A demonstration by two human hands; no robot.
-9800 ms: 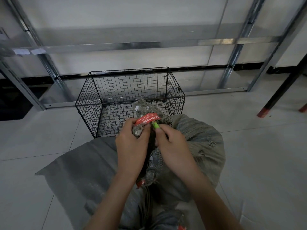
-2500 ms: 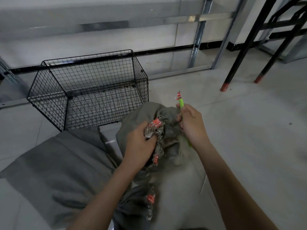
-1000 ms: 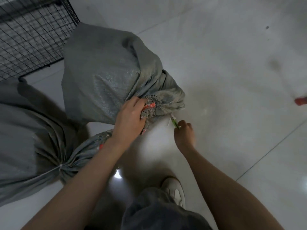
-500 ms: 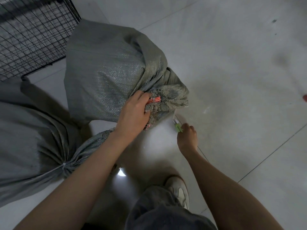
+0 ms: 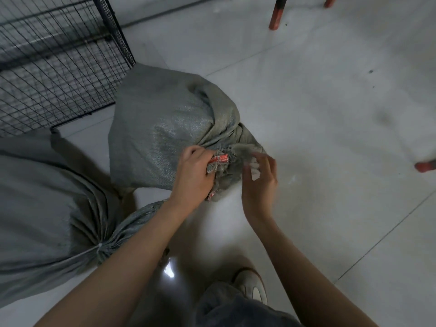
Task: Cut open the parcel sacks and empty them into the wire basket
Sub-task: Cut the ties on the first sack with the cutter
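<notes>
A grey woven parcel sack [image 5: 165, 128] lies on the floor in front of me, its bunched neck wrapped in red tape [image 5: 219, 159]. My left hand [image 5: 193, 175] grips that neck just left of the tape. My right hand [image 5: 259, 182] hovers at the frayed mouth of the sack with its fingers spread and blurred, and holds nothing that I can see. The green cutter is out of sight. A second grey sack [image 5: 47, 208], tied shut with a white cord, lies at the left. The black wire basket [image 5: 59, 67] stands at the upper left, behind both sacks.
The floor is pale tile. A dark furniture leg with a red foot [image 5: 274, 17] stands at the top, and another red foot [image 5: 424, 165] shows at the right edge. My shoe [image 5: 252, 284] and trouser leg are at the bottom centre.
My right hand no longer shows the green cutter it held near the floor; it has risen to the sack's mouth with fingers spread. My left hand keeps its grip on the neck.
</notes>
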